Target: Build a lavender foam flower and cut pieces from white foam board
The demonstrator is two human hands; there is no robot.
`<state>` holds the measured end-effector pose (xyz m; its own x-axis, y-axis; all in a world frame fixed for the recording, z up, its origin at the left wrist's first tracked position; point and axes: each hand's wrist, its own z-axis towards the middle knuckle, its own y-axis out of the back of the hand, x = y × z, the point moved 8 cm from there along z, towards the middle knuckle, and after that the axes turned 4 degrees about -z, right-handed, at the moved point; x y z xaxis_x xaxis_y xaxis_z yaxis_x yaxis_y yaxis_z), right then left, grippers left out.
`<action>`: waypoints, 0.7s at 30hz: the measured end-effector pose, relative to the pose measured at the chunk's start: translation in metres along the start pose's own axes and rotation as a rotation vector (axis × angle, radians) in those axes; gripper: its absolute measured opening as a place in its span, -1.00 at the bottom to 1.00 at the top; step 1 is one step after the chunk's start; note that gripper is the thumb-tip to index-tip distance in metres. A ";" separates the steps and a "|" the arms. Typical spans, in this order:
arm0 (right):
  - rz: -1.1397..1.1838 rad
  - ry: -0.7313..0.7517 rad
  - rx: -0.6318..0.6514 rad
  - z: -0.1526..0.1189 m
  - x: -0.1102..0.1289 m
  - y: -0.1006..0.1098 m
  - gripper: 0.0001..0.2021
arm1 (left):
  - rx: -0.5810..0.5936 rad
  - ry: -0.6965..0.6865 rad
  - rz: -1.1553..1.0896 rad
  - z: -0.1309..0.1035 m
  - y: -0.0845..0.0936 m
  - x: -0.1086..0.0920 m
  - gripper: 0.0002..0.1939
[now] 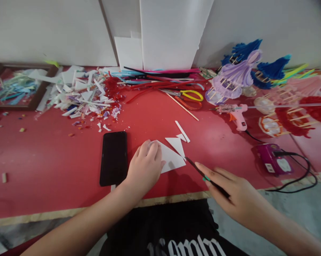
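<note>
My left hand (146, 161) presses down on a white foam board piece (172, 160), its fingers bent and close together. Part of the board is hidden under that hand. In my right hand (229, 188) is a slim black craft knife (196, 168) with a green part near the grip. The knife's tip meets the board's right corner. A cut-off white triangle (177, 145) lies just beyond the board's slanted edge, with a narrow white strip (182, 131) behind it. Left of my left hand, a black phone (113, 158) lies flat.
White scraps (82, 90) are heaped at the back left beside a brown frame (34, 101). Yellow-handled pliers (191, 95) lie near red pipe cleaners (150, 85). On the right are a pink glue gun (239, 115), a purple power box (273, 160) with cables, and small carousel-like models (228, 80).
</note>
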<state>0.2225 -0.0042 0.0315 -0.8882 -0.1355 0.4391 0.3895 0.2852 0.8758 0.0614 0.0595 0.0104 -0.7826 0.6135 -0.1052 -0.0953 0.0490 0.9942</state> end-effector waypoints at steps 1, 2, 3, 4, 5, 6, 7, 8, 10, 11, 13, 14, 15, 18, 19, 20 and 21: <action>0.021 0.010 -0.031 0.006 0.004 0.002 -0.51 | -0.001 0.025 0.007 -0.002 0.002 0.001 -0.52; 0.028 0.015 -0.042 0.012 0.006 0.000 -0.52 | -0.001 0.051 0.014 -0.004 0.004 0.002 -0.52; 0.020 0.014 -0.047 0.019 0.007 -0.002 -0.52 | -0.001 0.078 0.020 -0.007 0.005 0.003 -0.52; 0.000 0.003 -0.041 0.025 0.006 -0.006 -0.52 | 0.000 0.100 0.025 -0.009 0.006 0.004 -0.51; -0.025 -0.013 -0.037 0.032 0.004 -0.010 -0.51 | 0.002 0.117 0.029 -0.012 0.006 0.004 -0.50; -0.052 -0.026 -0.041 0.038 0.001 -0.013 -0.51 | 0.006 0.129 0.031 -0.014 0.005 0.004 -0.49; -0.079 -0.037 -0.048 0.045 -0.001 -0.015 -0.50 | 0.009 0.130 0.032 -0.015 0.004 0.004 -0.49; -0.107 -0.042 -0.063 0.051 -0.004 -0.015 -0.48 | 0.008 0.115 0.030 -0.017 0.003 0.003 -0.49; -0.160 -0.051 -0.102 0.062 -0.007 -0.013 -0.47 | -0.007 0.052 0.021 -0.018 0.000 -0.001 -0.54; -0.182 -0.057 -0.129 0.066 -0.007 -0.009 -0.47 | -0.019 0.017 0.017 -0.018 -0.001 -0.003 -0.58; -0.190 -0.053 -0.176 0.073 -0.005 -0.003 -0.48 | -0.042 -0.032 0.014 -0.019 -0.004 -0.007 -0.63; -0.167 -0.038 -0.189 0.075 -0.002 -0.001 -0.49 | -0.049 -0.039 0.016 -0.019 -0.004 -0.008 -0.63; -0.130 -0.017 -0.189 0.076 0.002 0.000 -0.50 | -0.052 -0.041 0.019 -0.018 -0.005 -0.009 -0.63; -0.011 0.054 -0.103 0.077 0.016 -0.008 -0.51 | -0.059 -0.052 0.033 -0.015 -0.005 -0.012 -0.64; 0.008 0.065 -0.067 0.076 0.020 -0.011 -0.50 | -0.060 -0.053 0.038 -0.014 -0.005 -0.013 -0.64; 0.015 0.072 -0.037 0.076 0.023 -0.015 -0.48 | -0.060 -0.054 0.042 -0.012 -0.005 -0.013 -0.64; 0.014 0.072 -0.013 0.076 0.025 -0.017 -0.47 | -0.060 -0.054 0.047 -0.011 -0.005 -0.013 -0.64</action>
<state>0.1754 0.0596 0.0121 -0.8630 -0.2001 0.4639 0.4049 0.2752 0.8720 0.0657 0.0424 0.0068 -0.7528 0.6559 -0.0557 -0.0970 -0.0269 0.9949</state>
